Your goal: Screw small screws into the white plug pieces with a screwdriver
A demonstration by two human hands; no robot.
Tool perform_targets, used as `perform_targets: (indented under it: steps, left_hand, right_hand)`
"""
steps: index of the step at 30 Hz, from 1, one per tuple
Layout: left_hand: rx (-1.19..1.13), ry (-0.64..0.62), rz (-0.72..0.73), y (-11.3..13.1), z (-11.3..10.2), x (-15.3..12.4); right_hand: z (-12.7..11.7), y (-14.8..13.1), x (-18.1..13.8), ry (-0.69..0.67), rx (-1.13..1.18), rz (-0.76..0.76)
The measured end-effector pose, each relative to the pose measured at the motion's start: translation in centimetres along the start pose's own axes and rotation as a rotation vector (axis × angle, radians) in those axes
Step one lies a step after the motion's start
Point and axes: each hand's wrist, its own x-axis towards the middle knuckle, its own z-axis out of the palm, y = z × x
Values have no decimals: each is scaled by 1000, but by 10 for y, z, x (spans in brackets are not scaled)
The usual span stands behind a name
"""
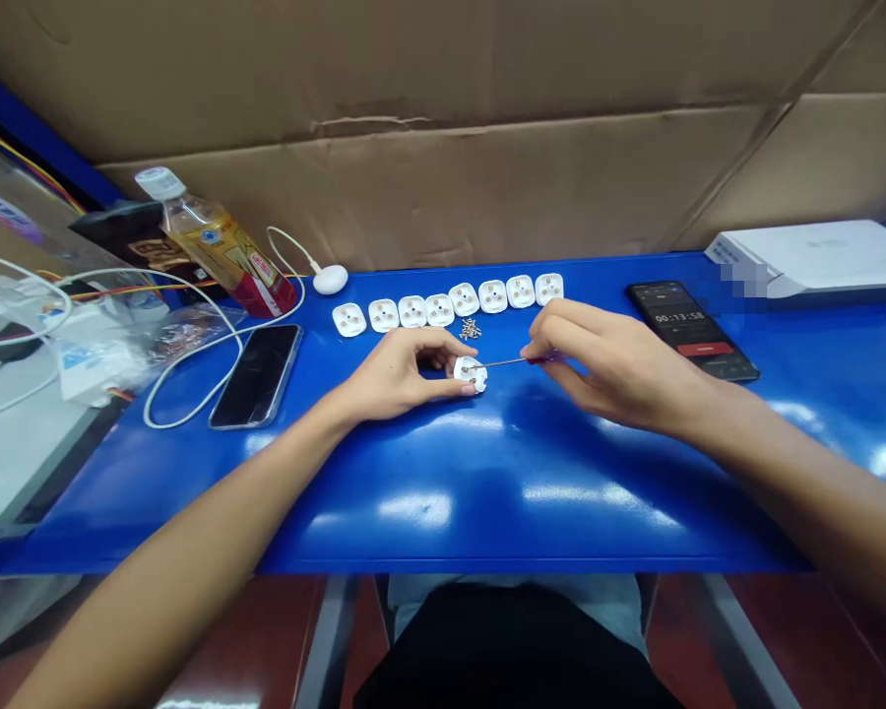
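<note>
My left hand [406, 374] grips a small white plug housing [472, 375] with metal parts inside, thumb below and fingers above. A screwdriver [503, 363] lies in the closed fingers of my right hand [598, 359]; its thin shaft points left and its tip meets the housing's metal parts. Most of its reddish handle is hidden by the fingers. Just beyond the held piece sits a little heap of brass-coloured screws [471, 330]. Behind that, several similar white plug housings [412, 312] form a row, each with metal parts showing.
On the left are a dark phone [257, 376], a white cable [155, 394], a drink bottle [225, 251] and a round white device [331, 280]. To the right lie a phone showing a timer [690, 330] and a white box [819, 258]. Cardboard [487, 187] stands behind the blue table [428, 473].
</note>
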Motion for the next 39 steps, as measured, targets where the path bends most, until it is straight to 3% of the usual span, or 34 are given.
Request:
perform_targets:
  steps: [6, 11, 16, 21, 25, 30, 35, 39]
  left_hand:
    - [9, -7, 2, -2, -1, 1]
    - [9, -3, 7, -2, -1, 1]
    - [13, -13, 11, -1, 0, 1]
    - [20, -7, 6, -2, 0, 1]
    - [28, -10, 14, -2, 0, 1]
    - [41, -9, 10, -2, 0, 1]
    - [27, -10, 14, -3, -1, 1]
    - [27, -6, 15, -3, 0, 1]
  right_hand:
    - [8, -1, -2, 136, 59, 188]
    - [12, -5, -1, 160, 157, 78]
    - [12, -4, -1, 182, 61, 156]
    - [13, -5, -2, 187, 127, 95]
    - [14, -5, -2, 210, 71, 184]
    - [15, -6, -3, 231, 111, 108]
    - [16, -6, -4, 221, 51, 258]
    - [14, -7, -4, 240, 65, 149]
